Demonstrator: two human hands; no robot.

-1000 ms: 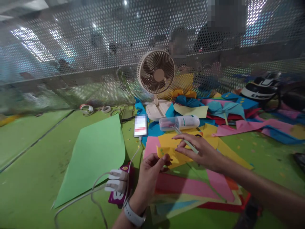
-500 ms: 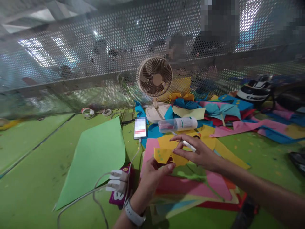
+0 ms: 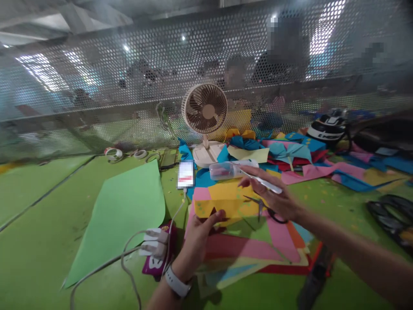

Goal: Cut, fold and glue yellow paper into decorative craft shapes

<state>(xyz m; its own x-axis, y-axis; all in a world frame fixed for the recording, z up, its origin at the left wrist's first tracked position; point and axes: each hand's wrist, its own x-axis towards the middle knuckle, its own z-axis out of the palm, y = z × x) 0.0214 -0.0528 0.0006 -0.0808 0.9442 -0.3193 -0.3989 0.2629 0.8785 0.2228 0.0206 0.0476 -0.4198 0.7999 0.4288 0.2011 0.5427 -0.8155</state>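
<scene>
My left hand [image 3: 201, 230] pinches a yellow paper piece [image 3: 206, 209] with small green dots, thumb on top. Above and right of it, my right hand [image 3: 274, 193] grips a slim white pen-like tool [image 3: 266, 184], its thin end pointing up-left; its exact kind is unclear. Beneath the right hand, scissors [image 3: 260, 204] with dark handles lie with blades apart. Under both hands is a stack of coloured paper, with a pink sheet [image 3: 237, 247] showing. Just behind the right hand, a clear-capped bottle [image 3: 222, 171] lies on its side, partly hidden by the fingers.
A beige fan [image 3: 206, 110] stands before a perforated metal screen [image 3: 106, 94]. Left of the stack are a green sheet [image 3: 119, 211], a phone [image 3: 185, 174] on a cable and a purple power strip [image 3: 158, 262]. Tape rolls [image 3: 112, 154], paper scraps and a black-and-white bag [image 3: 327, 129] lie farther back.
My right hand has drawn away from the yellow paper, rightward, with the white tool turned in its fingers. The yellow piece now looks spread wider, and the scissors show more. The view has shifted slightly.
</scene>
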